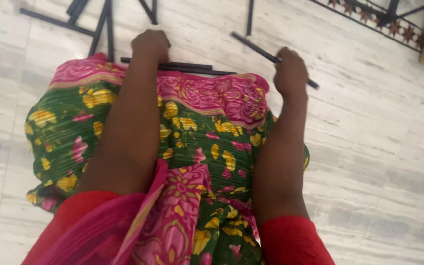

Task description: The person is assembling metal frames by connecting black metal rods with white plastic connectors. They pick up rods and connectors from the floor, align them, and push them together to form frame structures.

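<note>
The right hand (290, 71) is clamped around a thin black rod (251, 45) that slants up to the far left over the pale marble floor (379, 147). The left hand (150, 45) rests curled on two black rods (192, 67) lying along the far edge of the green and pink floral cloth (207, 127), though whether it grips them I cannot tell; more black rods (101, 27) lie scattered further off

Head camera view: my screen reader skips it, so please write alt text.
A person's right hand grips a thin black rod above a pale marble floor, while the left hand rests on more black rods beside green and pink floral fabric.
</note>
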